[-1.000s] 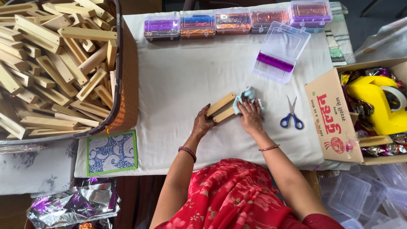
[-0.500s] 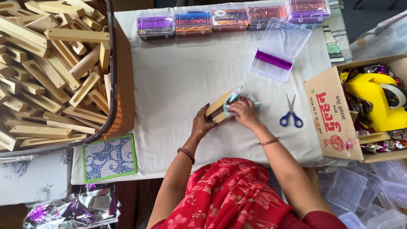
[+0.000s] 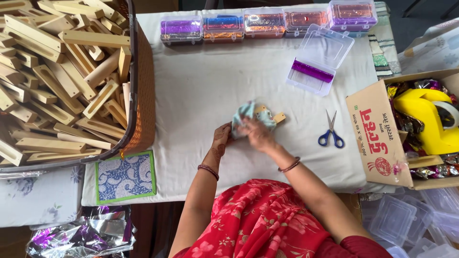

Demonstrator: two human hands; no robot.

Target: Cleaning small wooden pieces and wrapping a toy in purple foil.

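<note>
Cloth (image 3: 245, 112) over wooden block (image 3: 278, 117), mid-desk.
I see my right hand (image 3: 258, 134) pressing soft cloth on the stiff, light block; left hand (image 3: 223, 137) gripping its end.

Right hand (image 3: 257, 134) presses pale cloth (image 3: 245, 113) onto wooden block (image 3: 276, 117).

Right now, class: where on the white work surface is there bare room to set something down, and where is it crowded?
Bare cloth lies between the basket of wooden blocks, the row of filled plastic boxes and the open clear box. Another strip runs below the scissors, beside the cardboard box. The centre is crowded: left hand and right hand press a blue cloth on a wooden block.
</note>
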